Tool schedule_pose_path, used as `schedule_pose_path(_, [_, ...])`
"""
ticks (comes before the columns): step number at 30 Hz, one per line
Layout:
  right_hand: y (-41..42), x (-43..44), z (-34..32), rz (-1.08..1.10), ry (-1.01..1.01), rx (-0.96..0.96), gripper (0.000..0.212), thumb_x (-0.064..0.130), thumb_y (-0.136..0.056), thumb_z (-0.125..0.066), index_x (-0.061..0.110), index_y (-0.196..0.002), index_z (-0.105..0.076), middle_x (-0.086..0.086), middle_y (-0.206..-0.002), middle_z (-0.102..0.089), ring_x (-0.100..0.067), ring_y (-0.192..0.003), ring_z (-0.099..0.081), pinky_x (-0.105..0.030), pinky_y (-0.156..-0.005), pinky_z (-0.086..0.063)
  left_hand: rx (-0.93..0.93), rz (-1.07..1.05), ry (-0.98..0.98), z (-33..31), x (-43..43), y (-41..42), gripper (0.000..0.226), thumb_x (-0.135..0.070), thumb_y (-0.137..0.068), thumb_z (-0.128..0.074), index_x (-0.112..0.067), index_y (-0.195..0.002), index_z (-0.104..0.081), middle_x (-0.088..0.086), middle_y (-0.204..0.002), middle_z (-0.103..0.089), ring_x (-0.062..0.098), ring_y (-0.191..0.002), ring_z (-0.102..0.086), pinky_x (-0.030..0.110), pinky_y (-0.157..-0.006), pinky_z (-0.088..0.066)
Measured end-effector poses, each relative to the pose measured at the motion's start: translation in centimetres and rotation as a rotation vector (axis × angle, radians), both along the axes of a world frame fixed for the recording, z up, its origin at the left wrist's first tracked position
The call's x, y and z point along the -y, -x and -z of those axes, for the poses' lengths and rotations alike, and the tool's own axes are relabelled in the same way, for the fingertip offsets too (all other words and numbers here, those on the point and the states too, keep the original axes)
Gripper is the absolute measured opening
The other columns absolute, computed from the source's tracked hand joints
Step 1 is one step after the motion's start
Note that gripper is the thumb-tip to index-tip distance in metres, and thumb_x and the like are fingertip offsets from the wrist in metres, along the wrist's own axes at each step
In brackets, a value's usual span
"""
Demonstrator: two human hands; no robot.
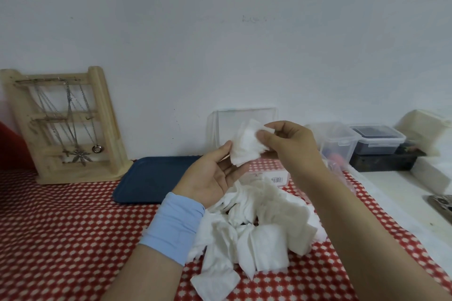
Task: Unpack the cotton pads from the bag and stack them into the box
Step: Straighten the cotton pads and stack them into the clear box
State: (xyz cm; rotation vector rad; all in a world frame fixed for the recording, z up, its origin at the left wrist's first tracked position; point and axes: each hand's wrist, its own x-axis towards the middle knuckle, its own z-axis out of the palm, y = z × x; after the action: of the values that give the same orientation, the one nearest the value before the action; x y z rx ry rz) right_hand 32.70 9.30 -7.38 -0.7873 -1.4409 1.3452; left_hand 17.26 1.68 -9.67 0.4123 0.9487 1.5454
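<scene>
1. A red cloth (53, 227) dotted with small white shapes covers the table, and behind it rises a plain pale wall (220, 32).
2. The right hand (288, 144) is raised above the cloth and pinches a thin sheaf of pads (245, 148), soft, white and square, between thumb and curled fingers.
3. The left hand (210, 176) lies palm up with its fingers straight and relaxed. The fingertips touch the sheaf's lower left edge, and a light blue cuff (173, 225) wraps the wrist.
4. Below the hands and between the forearms, a loose heap of cotton pads (259, 225) sprawls on the cloth, fluffy squares with frayed edges.
5. Just beyond the heap lies the flattened bag (269, 177), which carries a barcode label and is partly hidden by the hands.
6. Behind the sheaf, against the wall, stands the clear box (244, 117), rigid plastic with rounded corners. Its contents cannot be made out.
7. To the left a dark blue tray (151, 178) lies flat, and past it stands a wooden jewellery stand (66, 124) hung with metal chains.
8. On the right are two clip-lid plastic containers (378, 139).
</scene>
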Motion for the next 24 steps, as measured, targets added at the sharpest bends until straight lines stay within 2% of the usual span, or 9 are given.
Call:
schedule_pose_path(3, [-0.6,-0.6,-0.4,0.064,-0.013,-0.049,0.005,0.003,-0.091,-0.071,0.007,-0.088,-0.069,-0.015,-0.087,-0.073,-0.022,-0.075,-0.073,-0.031,-0.062,-0.062,-0.144,-0.057,0.031,0.3,-0.1,0.4,0.024,-0.02,-0.098,-0.063,0.0,-0.109,-0.07,0.016,-0.107,-0.077,0.03,-0.106,-0.073,0.04,-0.092,-0.06])
schedule_pose_path(6, [-1.6,-1.0,-1.0,-0.056,-0.014,-0.099,0.01,0.003,-0.09,-0.072,0.012,-0.092,-0.068,-0.004,-0.074,-0.068,-0.021,-0.064,-0.069,-0.028,-0.049,-0.05,-0.313,-0.095,0.023,0.4,0.0,0.5,0.026,-0.024,-0.098,-0.065,-0.001,-0.108,-0.072,0.017,-0.11,-0.077,0.033,-0.108,-0.073,0.054,-0.111,-0.045])
schedule_pose_path(8, [-1.7,-0.9,-1.0,-0.15,-0.063,-0.023,0.019,0.001,-0.086,-0.075,0.012,-0.098,-0.068,0.004,-0.064,-0.06,-0.015,-0.055,-0.06,-0.027,-0.048,-0.046,-0.396,-0.101,0.018,0.2,0.1,0.3,0.029,-0.026,-0.098,-0.065,0.0,-0.11,-0.073,0.018,-0.108,-0.077,0.033,-0.101,-0.075,0.057,-0.109,-0.046])
schedule_pose_path(11, [-1.0,-0.5,-0.5,-0.194,-0.12,0.153,0.027,-0.001,-0.081,-0.08,0.013,-0.102,-0.07,0.003,-0.068,-0.059,-0.014,-0.048,-0.051,-0.028,-0.046,-0.044,-0.453,-0.061,-0.023,-0.1,0.3,0.0,0.026,-0.021,-0.101,-0.06,-0.001,-0.111,-0.074,0.016,-0.105,-0.077,0.024,-0.09,-0.077,0.035,-0.081,-0.063])
schedule_pose_path(14, [-0.4,-0.4,-0.1,-0.107,-0.163,0.256,0.027,0.003,-0.078,-0.084,0.021,-0.095,-0.073,0.005,-0.075,-0.059,-0.011,-0.051,-0.052,-0.028,-0.05,-0.046,-0.498,-0.027,-0.057,-0.2,0.5,-0.2,0.024,-0.015,-0.102,-0.057,-0.001,-0.111,-0.074,0.016,-0.102,-0.078,0.02,-0.086,-0.077,0.025,-0.067,-0.062])
schedule_pose_path(18, [-0.4,-0.6,-0.2,-0.025,-0.268,0.374,0.031,0.01,-0.075,-0.087,0.029,-0.095,-0.072,0.009,-0.085,-0.064,-0.005,-0.058,-0.056,-0.023,-0.059,-0.052,-0.502,-0.006,-0.065,-0.6,0.6,-0.2,0.03,-0.023,-0.102,-0.057,-0.001,-0.113,-0.072,0.017,-0.103,-0.077,0.022,-0.088,-0.077,0.029,-0.072,-0.064])
schedule_pose_path(21, [-0.5,-0.5,-0.2,0.0,-0.304,0.42,0.035,0.021,-0.078,-0.085,0.032,-0.107,-0.07,0.014,-0.103,-0.065,-0.006,-0.065,-0.064,-0.02,-0.062,-0.056,-0.507,0.074,-0.098,-0.9,0.9,-0.1,0.041,-0.035,-0.09,-0.068,-0.004,-0.116,-0.072,0.016,-0.11,-0.077,0.024,-0.099,-0.076,0.036,-0.088,-0.062])
schedule_pose_path(22, [-0.5,-0.5,-0.1,-0.02,-0.281,0.442,0.038,0.024,-0.081,-0.084,0.033,-0.115,-0.068,0.013,-0.109,-0.065,-0.008,-0.071,-0.067,-0.02,-0.066,-0.057,-0.562,0.09,-0.104,-0.8,0.9,0.1,0.039,-0.028,-0.087,-0.072,-0.004,-0.118,-0.071,0.014,-0.11,-0.077,0.024,-0.101,-0.075,0.036,-0.092,-0.06])
schedule_pose_path(24, [-0.6,-0.8,0.2,-0.121,-0.156,0.445,0.044,0.022,-0.085,-0.08,0.028,-0.126,-0.065,-0.006,-0.115,-0.068,-0.017,-0.085,-0.071,-0.029,-0.075,-0.06,-0.673,0.109,-0.093,-0.6,1.0,0.4,0.038,-0.005,-0.087,-0.075,-0.005,-0.124,-0.068,0.011,-0.11,-0.078,0.024,-0.102,-0.075,0.038,-0.095,-0.058])
